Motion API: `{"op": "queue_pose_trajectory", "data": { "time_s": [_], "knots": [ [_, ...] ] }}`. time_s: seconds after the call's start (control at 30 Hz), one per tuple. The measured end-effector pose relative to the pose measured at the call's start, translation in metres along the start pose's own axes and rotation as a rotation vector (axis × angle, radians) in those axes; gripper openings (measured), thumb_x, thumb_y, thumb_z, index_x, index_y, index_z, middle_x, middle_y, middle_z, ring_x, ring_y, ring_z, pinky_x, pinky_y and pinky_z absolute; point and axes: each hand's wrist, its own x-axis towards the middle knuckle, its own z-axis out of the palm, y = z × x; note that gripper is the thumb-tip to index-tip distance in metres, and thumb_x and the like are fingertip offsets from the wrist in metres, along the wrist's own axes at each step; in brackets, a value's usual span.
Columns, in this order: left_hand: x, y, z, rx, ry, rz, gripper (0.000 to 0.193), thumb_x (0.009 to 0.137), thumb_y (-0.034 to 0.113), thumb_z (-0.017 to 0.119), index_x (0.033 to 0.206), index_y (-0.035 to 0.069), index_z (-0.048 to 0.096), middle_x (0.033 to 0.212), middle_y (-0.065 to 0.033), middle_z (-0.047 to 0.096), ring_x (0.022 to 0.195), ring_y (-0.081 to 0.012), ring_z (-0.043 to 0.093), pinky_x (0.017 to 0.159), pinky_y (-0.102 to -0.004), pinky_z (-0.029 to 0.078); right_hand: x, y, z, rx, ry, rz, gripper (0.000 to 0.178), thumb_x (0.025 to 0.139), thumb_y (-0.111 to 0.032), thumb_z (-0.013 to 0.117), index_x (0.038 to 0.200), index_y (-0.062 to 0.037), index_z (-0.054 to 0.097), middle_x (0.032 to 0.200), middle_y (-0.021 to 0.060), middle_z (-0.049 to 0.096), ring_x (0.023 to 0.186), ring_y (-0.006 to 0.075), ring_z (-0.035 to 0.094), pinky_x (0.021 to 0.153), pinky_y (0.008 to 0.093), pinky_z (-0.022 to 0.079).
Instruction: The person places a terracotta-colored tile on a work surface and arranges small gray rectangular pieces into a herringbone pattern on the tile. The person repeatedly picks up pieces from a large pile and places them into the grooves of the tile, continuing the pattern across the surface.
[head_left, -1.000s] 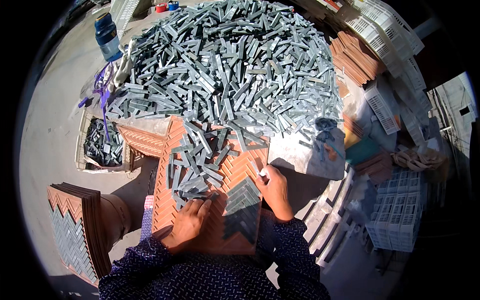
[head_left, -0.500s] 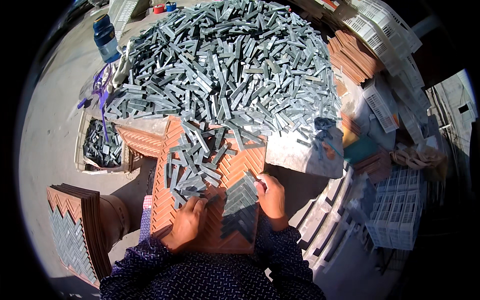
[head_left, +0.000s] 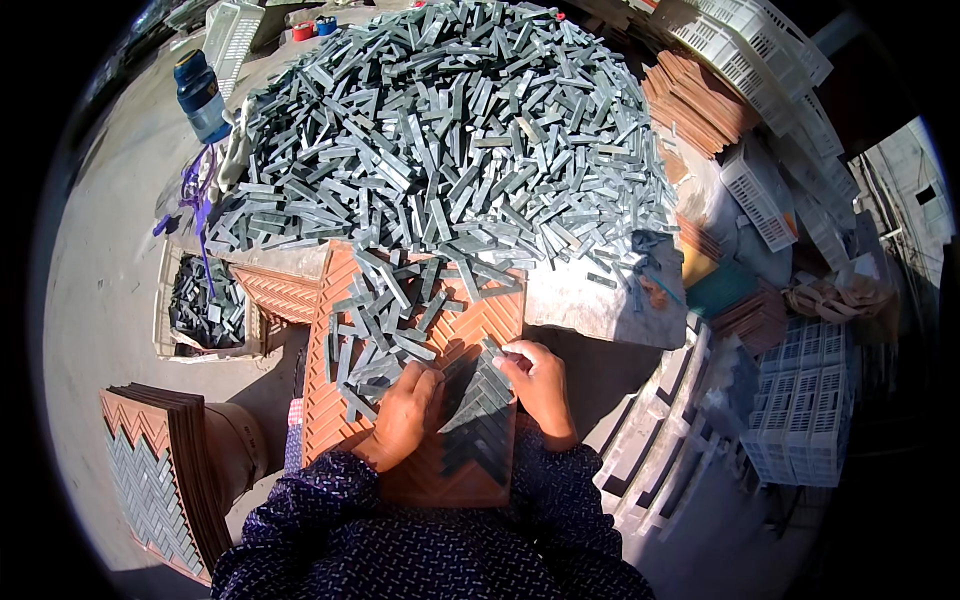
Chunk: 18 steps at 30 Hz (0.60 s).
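An orange mould board (head_left: pixel 400 488) with herringbone grooves lies before me. Dark grey-green stone strips fill a herringbone patch (head_left: pixel 480 425) on its right side. Loose stone strips (head_left: pixel 388 290) lie heaped over its upper left and middle. My right hand (head_left: pixel 540 388) is closed in a pinch at the patch's top edge, thumb and forefinger on the end of a stone strip (head_left: pixel 489 346). Left of the patch, my left hand (head_left: pixel 405 415) is closed over the board beside the loose strips, fingers curled. Whatever it may hold is hidden behind the fingers.
A large pile of stone strips (head_left: pixel 450 130) covers the table beyond the board. At left stand a crate of strips (head_left: pixel 205 305), a stack of boards (head_left: pixel 160 470) and a blue bottle (head_left: pixel 203 100). White plastic crates (head_left: pixel 800 400) and orange boards (head_left: pixel 695 100) are at right.
My left hand has moved right and slightly up, away from the loose strips toward the patch. My right hand stays at the patch's top edge, shifted slightly left. The view has tilted a little.
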Motion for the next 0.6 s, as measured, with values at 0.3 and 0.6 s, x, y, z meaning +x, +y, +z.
{"op": "queue_pose_trajectory", "data": {
  "time_s": [0.3,0.6],
  "knots": [
    [0.021,0.007,0.015,0.065,-0.051,0.09,0.022,0.079,-0.004,0.062,0.1,0.0,0.058,0.094,-0.017,0.059,0.085,-0.0374,0.06,0.073,-0.0406,0.049,-0.029,-0.001,-0.016,0.081,0.141,0.077,0.013,0.082,-0.009,0.068,0.092,0.0002,0.069,0.075,0.0074,0.067,0.064,0.0079,0.06,0.058,0.0233,0.046],
    [0.034,0.008,0.022,0.148,-0.219,0.149,0.031,0.077,-0.002,0.053,0.108,-0.004,0.059,0.104,-0.0179,0.059,0.092,-0.0355,0.059,0.083,-0.0402,0.049,-0.015,0.012,-0.031,0.018,0.148,-0.045,0.011,0.082,-0.003,0.061,0.09,-0.0001,0.067,0.084,0.014,0.067,0.072,0.0245,0.067,0.065,0.031,0.052]
  ]
}}
